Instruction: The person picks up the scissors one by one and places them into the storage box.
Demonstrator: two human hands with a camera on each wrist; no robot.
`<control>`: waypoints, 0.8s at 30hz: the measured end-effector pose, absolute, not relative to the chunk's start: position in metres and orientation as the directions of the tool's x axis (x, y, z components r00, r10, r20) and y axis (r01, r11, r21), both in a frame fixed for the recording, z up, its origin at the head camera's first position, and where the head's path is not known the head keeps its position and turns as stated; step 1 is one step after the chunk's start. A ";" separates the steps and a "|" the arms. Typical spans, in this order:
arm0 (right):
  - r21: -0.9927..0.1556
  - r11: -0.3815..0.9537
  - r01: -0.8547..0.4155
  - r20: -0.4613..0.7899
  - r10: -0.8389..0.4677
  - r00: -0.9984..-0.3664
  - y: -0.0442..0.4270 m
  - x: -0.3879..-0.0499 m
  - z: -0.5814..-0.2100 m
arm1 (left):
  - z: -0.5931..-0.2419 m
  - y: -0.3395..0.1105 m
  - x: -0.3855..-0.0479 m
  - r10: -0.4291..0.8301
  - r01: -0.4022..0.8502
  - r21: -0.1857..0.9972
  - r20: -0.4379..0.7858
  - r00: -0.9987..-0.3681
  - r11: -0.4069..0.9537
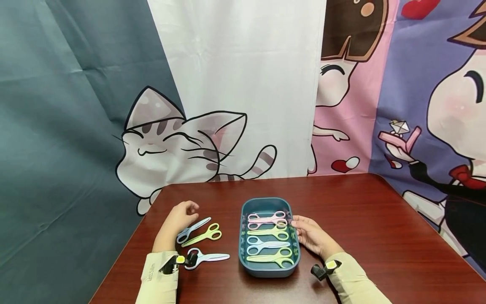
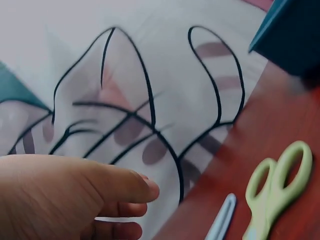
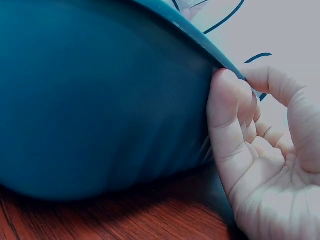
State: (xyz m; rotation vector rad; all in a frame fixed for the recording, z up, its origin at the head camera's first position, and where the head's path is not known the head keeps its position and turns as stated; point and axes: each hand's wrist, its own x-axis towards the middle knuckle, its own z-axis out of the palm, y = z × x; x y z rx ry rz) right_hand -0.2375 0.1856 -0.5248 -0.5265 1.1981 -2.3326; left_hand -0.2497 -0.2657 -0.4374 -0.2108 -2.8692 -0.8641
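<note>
In the lower centre of the head view, a round-cornered teal basket (image 1: 269, 272) is standing on the reddish-brown counter (image 1: 341, 202), holding pink scissors (image 1: 267, 220), green scissors (image 1: 262, 232) and light blue scissors (image 1: 275, 244) lying crosswise. At lower left, a grey-blue pair (image 1: 199, 224), a lime pair (image 1: 200, 238) and a pale blue pair (image 1: 214, 257) are lying loose. The right hand (image 1: 311, 237) is pinching the basket's rim; the left hand (image 1: 183, 217) is hovering near the grey-blue pair, fingers loosely bent, grasping nothing.
</note>
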 end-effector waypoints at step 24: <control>-0.850 -0.479 0.220 0.087 -0.540 -0.837 0.186 -0.238 -0.525 | -0.489 -0.275 -0.259 0.058 0.071 0.458 0.044 -0.997 0.886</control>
